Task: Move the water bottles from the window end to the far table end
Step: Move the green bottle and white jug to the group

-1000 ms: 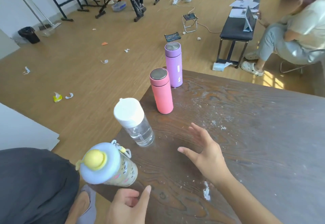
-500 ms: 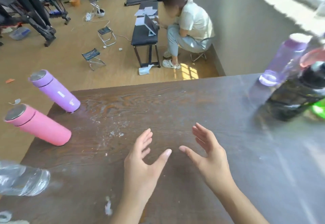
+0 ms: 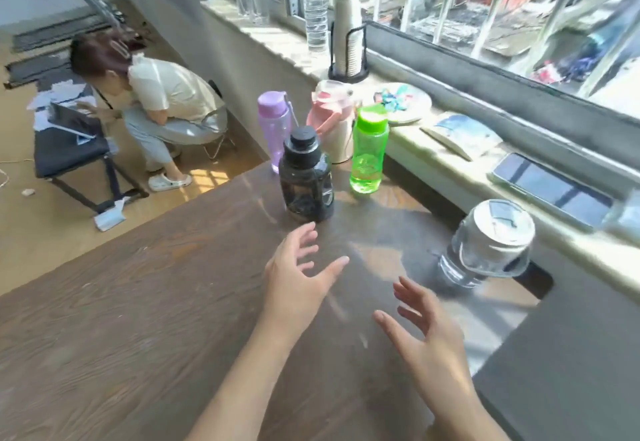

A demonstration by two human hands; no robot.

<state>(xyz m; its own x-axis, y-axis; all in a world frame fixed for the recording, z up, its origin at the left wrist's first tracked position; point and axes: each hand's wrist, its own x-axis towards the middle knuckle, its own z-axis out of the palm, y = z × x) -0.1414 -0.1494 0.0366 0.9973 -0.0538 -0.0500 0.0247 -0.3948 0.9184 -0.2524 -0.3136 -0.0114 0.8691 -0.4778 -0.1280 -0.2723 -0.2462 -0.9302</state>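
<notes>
A: Going left to right, what stands at the window end of the dark wooden bench (image 3: 121, 302)?

B: In the upper middle of the frame, a translucent purple plastic bottle (image 3: 274, 129), then a squat dark smoky bottle with a black cap (image 3: 305, 177), a pink-lidded beige jug (image 3: 331, 125) behind it, and a bright green plastic bottle (image 3: 368, 149). At the right, apart from those, stands a clear plastic bottle with a pale lid (image 3: 488, 245). All are upright, long axes vertical.

A: And the hands?

B: The left hand (image 3: 294, 274) hovers at the centre, fingers spread wide, holding nothing. The right hand (image 3: 424, 333), lower right, is equally spread and empty.

A: Which bottle is nearest?

B: The dark bottle lies just above the left hand's fingertips (image 3: 310, 229), near but apart. The clear bottle sits up and to the right of the right hand. I'd judge each hand is lined up for its own bottle, a side-on wrap around the body.
</notes>
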